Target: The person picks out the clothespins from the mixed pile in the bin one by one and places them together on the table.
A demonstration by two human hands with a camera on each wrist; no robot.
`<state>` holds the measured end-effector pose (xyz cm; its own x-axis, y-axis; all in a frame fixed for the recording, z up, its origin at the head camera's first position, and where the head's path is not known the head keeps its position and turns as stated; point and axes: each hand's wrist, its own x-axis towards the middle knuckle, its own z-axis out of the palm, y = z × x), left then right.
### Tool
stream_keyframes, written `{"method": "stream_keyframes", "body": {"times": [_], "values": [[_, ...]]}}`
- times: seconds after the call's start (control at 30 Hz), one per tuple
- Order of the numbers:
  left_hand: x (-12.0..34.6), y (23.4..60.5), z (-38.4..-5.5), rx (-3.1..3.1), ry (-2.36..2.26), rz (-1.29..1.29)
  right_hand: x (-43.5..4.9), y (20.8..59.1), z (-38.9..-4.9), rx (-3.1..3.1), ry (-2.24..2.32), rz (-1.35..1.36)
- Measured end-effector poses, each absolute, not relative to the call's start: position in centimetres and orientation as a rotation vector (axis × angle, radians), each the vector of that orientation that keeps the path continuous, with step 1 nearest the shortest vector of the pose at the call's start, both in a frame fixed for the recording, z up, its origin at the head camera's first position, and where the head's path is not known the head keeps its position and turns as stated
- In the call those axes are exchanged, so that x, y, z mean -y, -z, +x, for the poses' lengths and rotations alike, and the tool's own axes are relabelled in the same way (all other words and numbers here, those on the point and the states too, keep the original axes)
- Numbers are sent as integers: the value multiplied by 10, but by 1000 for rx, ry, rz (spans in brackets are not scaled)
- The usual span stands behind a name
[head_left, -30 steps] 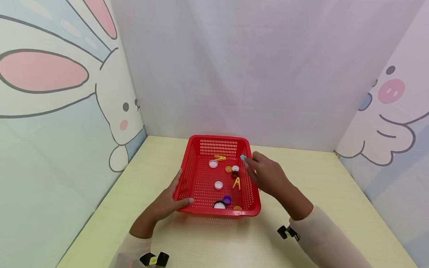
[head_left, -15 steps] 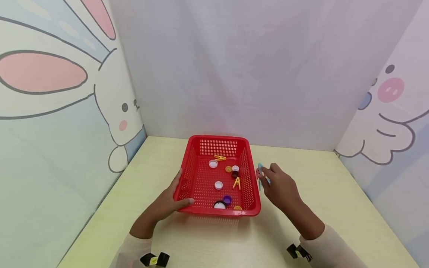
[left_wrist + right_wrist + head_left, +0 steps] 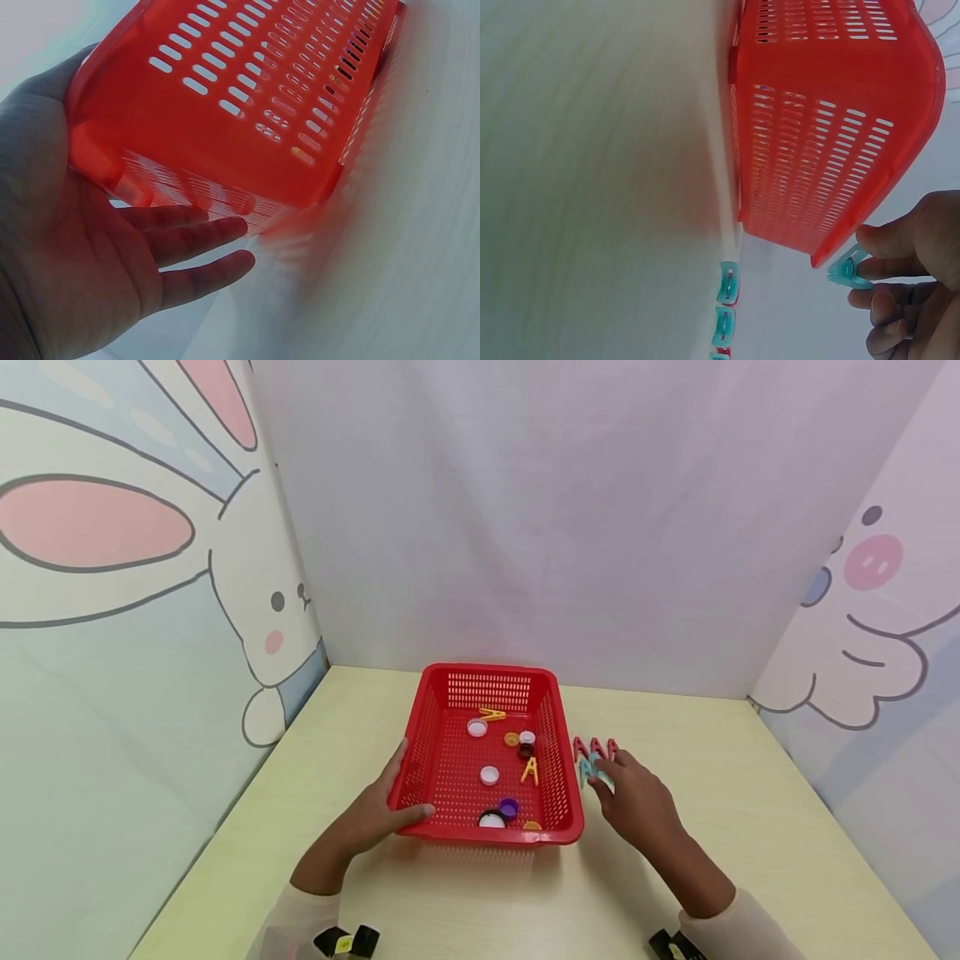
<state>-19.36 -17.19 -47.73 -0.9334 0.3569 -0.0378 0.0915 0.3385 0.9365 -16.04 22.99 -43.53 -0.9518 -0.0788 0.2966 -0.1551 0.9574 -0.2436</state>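
Right hand (image 3: 637, 799) pinches a teal plastic clip (image 3: 847, 272) beside a slotted basket (image 3: 855, 71).

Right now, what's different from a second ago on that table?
The person's right hand has moved from over the red basket to the right and slightly nearer the person, its fingers still pinching a light-blue clip. Three red clips have come into view beside the basket. The left hand stays at the basket's near left corner; the caps and yellow clips inside lie unchanged.
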Motion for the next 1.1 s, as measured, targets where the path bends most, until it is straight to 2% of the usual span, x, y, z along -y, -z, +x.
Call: {"method": "stream_keyframes", "body": {"times": [1.1], "values": [[171,475,-191,-2381,-1613,404,-242,472,-175,3121,-486,137]]}}
